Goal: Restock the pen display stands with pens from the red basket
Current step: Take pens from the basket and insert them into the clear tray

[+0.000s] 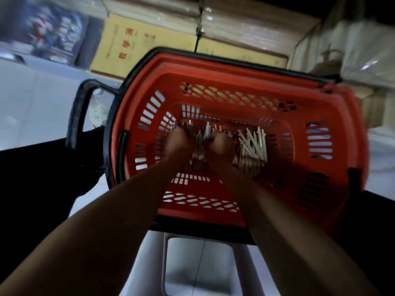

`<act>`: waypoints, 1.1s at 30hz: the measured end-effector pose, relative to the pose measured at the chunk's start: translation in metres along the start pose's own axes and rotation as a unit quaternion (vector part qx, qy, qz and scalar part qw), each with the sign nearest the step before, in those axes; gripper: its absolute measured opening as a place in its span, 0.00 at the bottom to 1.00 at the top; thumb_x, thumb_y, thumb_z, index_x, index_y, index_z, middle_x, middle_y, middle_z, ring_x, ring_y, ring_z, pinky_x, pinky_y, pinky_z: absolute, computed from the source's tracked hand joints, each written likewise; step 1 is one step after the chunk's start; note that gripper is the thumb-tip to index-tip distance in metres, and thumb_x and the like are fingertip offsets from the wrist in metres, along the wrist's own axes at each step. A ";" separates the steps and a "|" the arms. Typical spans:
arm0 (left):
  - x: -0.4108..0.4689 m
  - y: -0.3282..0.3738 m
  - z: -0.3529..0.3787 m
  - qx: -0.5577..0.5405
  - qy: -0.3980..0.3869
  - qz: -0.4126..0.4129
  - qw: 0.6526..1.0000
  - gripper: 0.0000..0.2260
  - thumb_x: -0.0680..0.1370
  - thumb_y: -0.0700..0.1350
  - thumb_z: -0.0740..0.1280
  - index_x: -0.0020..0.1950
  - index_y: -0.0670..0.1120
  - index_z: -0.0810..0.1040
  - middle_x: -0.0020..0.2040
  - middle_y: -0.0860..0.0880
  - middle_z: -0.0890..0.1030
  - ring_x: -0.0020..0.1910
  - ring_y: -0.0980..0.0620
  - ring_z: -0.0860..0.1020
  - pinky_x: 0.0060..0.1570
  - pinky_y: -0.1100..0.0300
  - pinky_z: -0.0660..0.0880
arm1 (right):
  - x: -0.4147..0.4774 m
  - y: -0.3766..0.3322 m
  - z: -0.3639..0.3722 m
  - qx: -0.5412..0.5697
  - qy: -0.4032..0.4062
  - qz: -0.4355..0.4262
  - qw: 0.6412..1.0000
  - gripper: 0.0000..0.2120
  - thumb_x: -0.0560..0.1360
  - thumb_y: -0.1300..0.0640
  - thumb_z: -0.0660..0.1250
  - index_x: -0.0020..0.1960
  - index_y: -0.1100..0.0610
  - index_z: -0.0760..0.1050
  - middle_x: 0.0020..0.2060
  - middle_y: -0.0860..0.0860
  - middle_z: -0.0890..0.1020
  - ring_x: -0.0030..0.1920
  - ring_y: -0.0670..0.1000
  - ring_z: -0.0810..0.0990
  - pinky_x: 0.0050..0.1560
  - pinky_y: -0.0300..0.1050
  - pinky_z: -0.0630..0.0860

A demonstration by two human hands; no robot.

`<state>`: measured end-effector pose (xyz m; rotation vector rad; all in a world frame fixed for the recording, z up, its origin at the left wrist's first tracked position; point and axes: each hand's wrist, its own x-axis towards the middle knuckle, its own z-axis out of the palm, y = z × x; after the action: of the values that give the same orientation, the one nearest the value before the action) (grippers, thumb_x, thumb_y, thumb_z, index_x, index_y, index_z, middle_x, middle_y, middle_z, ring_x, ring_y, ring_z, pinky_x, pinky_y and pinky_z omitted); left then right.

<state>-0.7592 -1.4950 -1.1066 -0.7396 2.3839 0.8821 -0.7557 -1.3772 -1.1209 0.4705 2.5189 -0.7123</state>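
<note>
Pickup stage: we curl left hand (pixel 179 142) and right hand (pixel 220 147) round pens (pixel 207 130) in basket (pixel 213 75). Next, we should lift both bundles clear toward stands.

Single head-worn view, steeply downward and close over the red basket (pixel 213 76), slightly tilted

Plastic basket, plastic pens
The red basket (pixel 235 86) is smooth, slightly glossy perforated plastic with a matt black handle (pixel 74 124); the pens (pixel 254 146) look white plastic, some silvery-tipped.
</note>
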 end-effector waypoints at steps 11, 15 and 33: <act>-0.112 0.072 -0.128 -0.110 0.052 0.123 0.985 0.05 0.76 0.48 0.72 0.43 0.49 0.81 0.46 0.44 0.86 0.49 0.43 0.84 0.48 0.55 0.76 | -0.109 -0.063 -0.178 0.068 0.118 -0.077 0.988 0.07 0.73 0.49 0.72 0.46 0.53 0.83 0.43 0.51 0.88 0.49 0.55 0.86 0.43 0.45 0.78; -0.137 0.066 -0.137 -0.210 -0.003 0.176 0.962 0.11 0.78 0.34 0.70 0.39 0.47 0.76 0.33 0.51 0.77 0.30 0.60 0.75 0.38 0.60 0.71 | -0.142 -0.056 -0.195 0.106 0.099 -0.106 0.984 0.09 0.73 0.53 0.73 0.38 0.53 0.75 0.32 0.48 0.82 0.39 0.52 0.83 0.38 0.48 0.75; -0.313 0.028 -0.168 -0.511 -0.111 0.107 0.846 0.06 0.85 0.41 0.60 0.54 0.48 0.76 0.35 0.48 0.71 0.25 0.55 0.62 0.21 0.65 0.59 | -0.314 -0.026 -0.223 0.447 -0.011 -0.131 0.885 0.06 0.83 0.59 0.67 0.51 0.52 0.82 0.36 0.52 0.79 0.35 0.48 0.75 0.31 0.34 0.70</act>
<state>-0.5895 -1.4957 -0.7933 -0.6525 1.6717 2.2523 -0.5852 -1.3337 -0.7773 0.3968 2.1096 -1.9809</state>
